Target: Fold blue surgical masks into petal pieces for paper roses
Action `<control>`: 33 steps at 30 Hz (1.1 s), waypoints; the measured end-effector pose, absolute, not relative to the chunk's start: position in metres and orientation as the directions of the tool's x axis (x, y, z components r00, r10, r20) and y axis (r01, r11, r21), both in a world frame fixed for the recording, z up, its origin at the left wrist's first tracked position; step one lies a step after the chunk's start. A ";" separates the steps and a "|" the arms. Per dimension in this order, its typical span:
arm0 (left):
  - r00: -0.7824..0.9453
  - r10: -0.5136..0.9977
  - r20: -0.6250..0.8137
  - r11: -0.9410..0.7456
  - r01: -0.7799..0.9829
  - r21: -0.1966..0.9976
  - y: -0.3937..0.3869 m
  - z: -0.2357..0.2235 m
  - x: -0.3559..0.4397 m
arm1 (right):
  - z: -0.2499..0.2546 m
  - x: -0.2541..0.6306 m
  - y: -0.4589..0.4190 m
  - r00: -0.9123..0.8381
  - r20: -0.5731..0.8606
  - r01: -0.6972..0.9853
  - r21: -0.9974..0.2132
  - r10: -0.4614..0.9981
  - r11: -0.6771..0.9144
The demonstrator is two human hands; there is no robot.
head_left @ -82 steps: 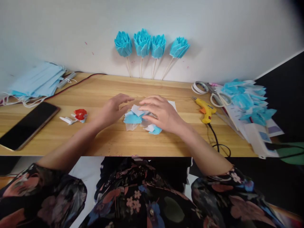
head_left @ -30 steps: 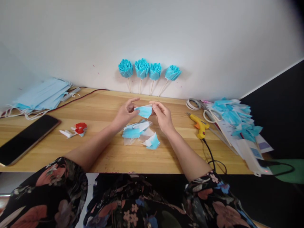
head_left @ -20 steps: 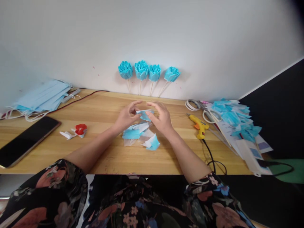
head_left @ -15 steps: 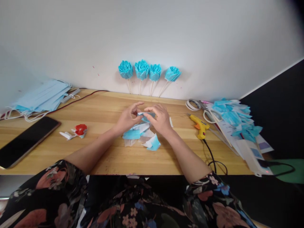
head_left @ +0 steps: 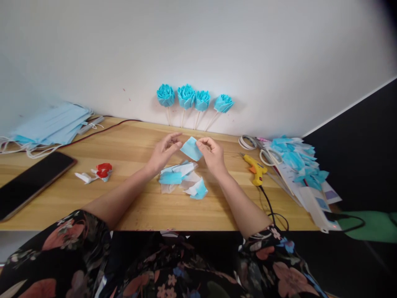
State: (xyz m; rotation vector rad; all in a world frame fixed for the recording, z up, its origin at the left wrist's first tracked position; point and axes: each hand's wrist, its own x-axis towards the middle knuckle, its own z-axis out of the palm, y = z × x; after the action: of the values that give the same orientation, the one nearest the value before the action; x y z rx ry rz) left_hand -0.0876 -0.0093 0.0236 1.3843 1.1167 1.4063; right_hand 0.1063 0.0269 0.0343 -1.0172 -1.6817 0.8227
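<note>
Between thumb and fingers my right hand (head_left: 211, 154) pinches one corner of a small light-blue fabric piece (head_left: 191, 149), which is spread out flat. My left hand (head_left: 164, 153) is just left of that piece, thumb and fingers apart and holding nothing. Below both hands, a loose pile of blue and white fabric scraps (head_left: 171, 177) lies on the wooden table (head_left: 142, 211). Several blue fabric flowers (head_left: 186, 97) on thin sticks lean against the wall behind.
At left are a stack of blue face masks (head_left: 51, 124), a phone (head_left: 34, 182) and a red-and-white crumpled piece (head_left: 104, 170). On the right lie a yellow glue gun (head_left: 256, 167) with its cord, tape (head_left: 247, 142), scissors (head_left: 270, 157), more blue pieces (head_left: 294, 155) and a white power strip (head_left: 316, 207).
The fabric piece was held between both hands and is now spread flat in my right hand. My left hand has let go and moved slightly left. The view has shifted a little.
</note>
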 end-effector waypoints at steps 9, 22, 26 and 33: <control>-0.053 0.986 0.158 -0.164 -0.120 0.979 -0.010 0.025 -0.082 | 0.051 0.090 0.029 -0.338 0.352 0.308 -0.835 0.873 0.456; -0.180 0.980 0.082 -0.118 -0.196 0.974 -0.008 0.032 -0.086 | 0.030 0.114 0.043 -0.373 0.293 0.068 -0.938 0.880 0.341; -0.177 0.981 0.082 -0.119 -0.208 0.971 -0.008 0.032 -0.085 | 0.029 0.113 0.043 -0.403 0.226 0.095 -0.953 0.887 0.286; -0.162 0.984 0.073 -0.104 -0.190 0.976 -0.010 0.033 -0.084 | 0.036 0.109 0.036 -0.324 0.333 0.237 -0.878 0.885 0.417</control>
State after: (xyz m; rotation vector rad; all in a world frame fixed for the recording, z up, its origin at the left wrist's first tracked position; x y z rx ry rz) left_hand -0.0840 -0.0103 0.0327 1.0467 1.1254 1.4757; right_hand 0.1093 0.0360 0.0359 -0.9681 -1.7996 0.9348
